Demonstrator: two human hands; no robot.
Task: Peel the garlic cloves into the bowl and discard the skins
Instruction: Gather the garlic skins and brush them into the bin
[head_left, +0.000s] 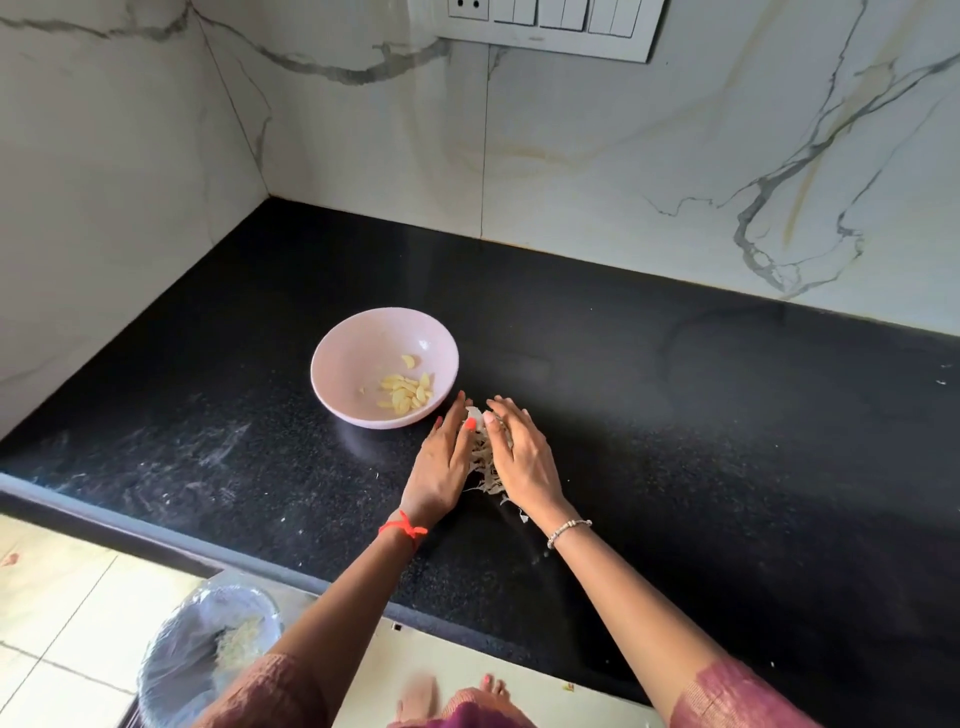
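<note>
skins | between left hand, right hand | beside bowl

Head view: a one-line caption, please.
Left hand and right hand gather garlic skins on the black counter beside a pink bowl of peeled cloves.

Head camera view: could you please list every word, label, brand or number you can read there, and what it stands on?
None can be read. The switch panel on the wall, the pink bowl, the black counter and the lined bin carry no visible print, label or number.
</note>
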